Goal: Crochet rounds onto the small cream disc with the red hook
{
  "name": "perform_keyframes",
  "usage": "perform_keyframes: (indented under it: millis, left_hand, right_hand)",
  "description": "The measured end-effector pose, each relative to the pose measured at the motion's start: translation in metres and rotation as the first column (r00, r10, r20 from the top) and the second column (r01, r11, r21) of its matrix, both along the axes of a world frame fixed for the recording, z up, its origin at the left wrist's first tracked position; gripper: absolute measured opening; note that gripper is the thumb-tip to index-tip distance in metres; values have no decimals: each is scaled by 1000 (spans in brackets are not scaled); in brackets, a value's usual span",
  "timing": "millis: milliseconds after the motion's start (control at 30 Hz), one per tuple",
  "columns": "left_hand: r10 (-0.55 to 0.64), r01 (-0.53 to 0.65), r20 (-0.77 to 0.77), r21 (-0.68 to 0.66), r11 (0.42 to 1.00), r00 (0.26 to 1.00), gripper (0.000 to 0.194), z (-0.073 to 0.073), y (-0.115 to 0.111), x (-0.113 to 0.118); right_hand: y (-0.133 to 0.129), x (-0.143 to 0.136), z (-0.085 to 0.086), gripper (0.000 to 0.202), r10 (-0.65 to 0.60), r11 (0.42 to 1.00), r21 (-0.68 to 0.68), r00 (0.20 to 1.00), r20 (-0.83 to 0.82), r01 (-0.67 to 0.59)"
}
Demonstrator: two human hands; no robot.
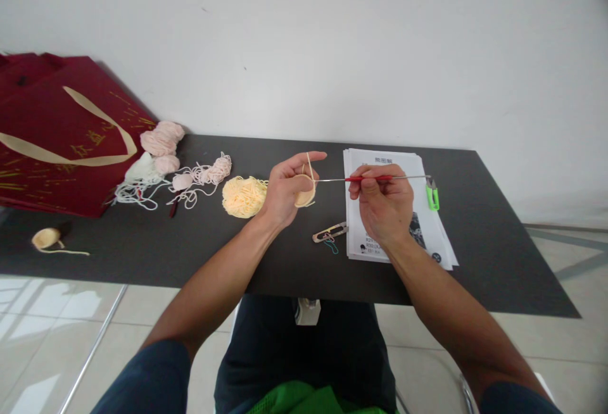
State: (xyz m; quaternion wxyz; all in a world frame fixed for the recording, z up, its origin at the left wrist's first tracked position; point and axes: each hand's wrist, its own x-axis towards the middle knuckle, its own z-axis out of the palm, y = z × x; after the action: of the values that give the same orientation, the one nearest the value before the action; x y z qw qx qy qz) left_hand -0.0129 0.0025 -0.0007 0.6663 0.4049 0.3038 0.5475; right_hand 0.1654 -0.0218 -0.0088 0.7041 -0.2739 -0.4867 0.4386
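Note:
My left hand (286, 189) pinches a small pale yellow crochet piece (305, 197), its index finger stretched out with yarn looped over it. In my right hand (386, 202) is a crochet hook (356, 178) with a red grip and a metal shaft, held level. The hook's tip reaches the yarn at my left fingers; whether it is inside a stitch I cannot tell. A yellow yarn ball (244, 197) lies just left of my left hand. Beneath my right hand are printed sheets (354, 211).
Thread snips (330, 232) lie between my arms, and a green-handled tool (432, 195) rests at the sheets' right edge. Pink yarn (162, 138) and white yarn (142, 173) sit by a dark red bag (57, 135). A small crocheted cup (46, 238) is at the table's left.

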Motion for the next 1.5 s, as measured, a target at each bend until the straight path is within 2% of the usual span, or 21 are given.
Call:
perform_keyframes:
  millis: [133,233,400,500,600,767,867,1000,1133,1267,1367,1500]
  left_hand:
    - [-9,9,11,-15,1000,1000,51,0,1,0]
    - [-37,37,22,-24,999,999,49,1,2,-1]
    - [-37,39,41,-29,999,998,35,1,2,0]
    - [26,-26,-18,-16,1000,1000,26,-2,0,2]
    - [86,-86,-63,-10,996,994,30,-5,-2,7]
    - [126,-126,-79,-3,992,989,71,-6,-4,12]
    - [153,-154,-98,-4,988,983,81,-4,-6,13]
    - [148,-152,-142,-19,988,979,63,-3,-7,14]
    - [209,-205,-174,41,978,962,45,-3,-7,15]
    - [231,-212,-171,122,970,958,48,-4,-8,16]
    - [215,-193,-171,135,972,962,49,-5,-9,15]
    - [256,-225,-186,173,959,949,46,-6,-10,15]
  right_hand:
    - [0,0,0,13,20,1000,20,999,-25,-20]
    - [1,1,3,16,39,999,-15,998,-40,-40]
    - [3,3,5,22,104,975,-180,983,-153,-131]
    - [4,3,2,22,92,932,-319,965,-245,-170]
    - [2,-2,-1,21,81,902,-390,961,-266,-184]
    - [-6,-15,-1,16,56,908,-392,971,-232,-146]
    - [-9,-18,0,14,33,915,-386,975,-221,-119]
    - [-8,-18,-1,15,17,920,-381,979,-202,-95]
    - [-8,-17,-2,15,7,927,-366,981,-195,-80]
    - [-8,-17,-1,16,-5,934,-352,983,-184,-61]
    - [-9,-17,0,15,6,938,-338,982,-189,-71]
    - [-10,-17,0,15,8,943,-327,984,-177,-67]
